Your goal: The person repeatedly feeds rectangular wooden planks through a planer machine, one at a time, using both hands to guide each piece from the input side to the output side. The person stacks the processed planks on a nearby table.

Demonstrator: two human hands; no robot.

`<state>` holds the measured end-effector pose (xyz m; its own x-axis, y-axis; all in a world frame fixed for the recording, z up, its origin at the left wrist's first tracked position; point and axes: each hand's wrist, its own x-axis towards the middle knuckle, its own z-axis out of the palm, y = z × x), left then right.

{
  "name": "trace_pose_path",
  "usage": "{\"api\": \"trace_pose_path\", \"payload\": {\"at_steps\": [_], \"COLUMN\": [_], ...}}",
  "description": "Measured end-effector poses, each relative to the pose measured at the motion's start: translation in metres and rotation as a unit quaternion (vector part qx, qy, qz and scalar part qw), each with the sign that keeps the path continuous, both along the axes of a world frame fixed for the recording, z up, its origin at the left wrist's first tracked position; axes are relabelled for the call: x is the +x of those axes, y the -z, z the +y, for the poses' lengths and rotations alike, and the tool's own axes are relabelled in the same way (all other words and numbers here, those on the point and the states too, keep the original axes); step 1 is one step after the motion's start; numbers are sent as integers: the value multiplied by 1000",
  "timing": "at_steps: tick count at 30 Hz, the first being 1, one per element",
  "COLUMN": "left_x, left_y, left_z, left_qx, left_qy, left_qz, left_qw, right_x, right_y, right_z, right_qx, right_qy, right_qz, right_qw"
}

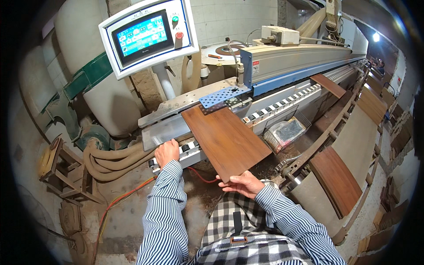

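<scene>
A brown wood-grain board (227, 141) lies across the infeed end of a long machine, its far end beneath a blue perforated plate (223, 96). At the board's near corner my right hand (243, 184) pinches it, thumb on top and fingers below. My left hand (167, 153) is closed at the front edge of a bare metal plate (163, 132), left of the board and apart from it. Its fingertips are hidden, so whether it grips anything cannot be seen. A row of black and white rollers (282, 104) runs along the machine.
A control panel (143, 37) with a lit screen stands at the back left. Another board (327, 85) sticks out farther along the machine. To the right, a conveyor belt (309, 194) carries a curved-looking brown board (336, 181). A wire basket (287, 132) hangs between; hoses (119, 161) lie left.
</scene>
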<state>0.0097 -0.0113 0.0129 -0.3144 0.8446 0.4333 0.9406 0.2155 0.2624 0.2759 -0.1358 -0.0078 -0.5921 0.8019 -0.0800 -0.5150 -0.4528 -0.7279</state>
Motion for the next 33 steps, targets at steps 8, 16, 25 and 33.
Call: {"api": "trace_pose_path", "payload": {"at_steps": [8,16,25,33], "left_x": [4,2,4,5], "left_y": [-2,-3,-2,-3], "left_z": [0,0,0,0], "left_qx": [-6,-14,-12,-12], "left_qy": [0,6,2,-4], "left_qz": [-5,-5,-3,1], "left_qw": [1000,1000,1000,1000], "right_x": [-24,-20,12,42], "right_y": [22,43,47,52], "right_z": [7,1,7,17], "right_qx": [84,107,75,53], "right_qy": [41,200,284,334], "right_qz": [-52,-109,-131,-135], "right_qw": [994,968,947,931]}}
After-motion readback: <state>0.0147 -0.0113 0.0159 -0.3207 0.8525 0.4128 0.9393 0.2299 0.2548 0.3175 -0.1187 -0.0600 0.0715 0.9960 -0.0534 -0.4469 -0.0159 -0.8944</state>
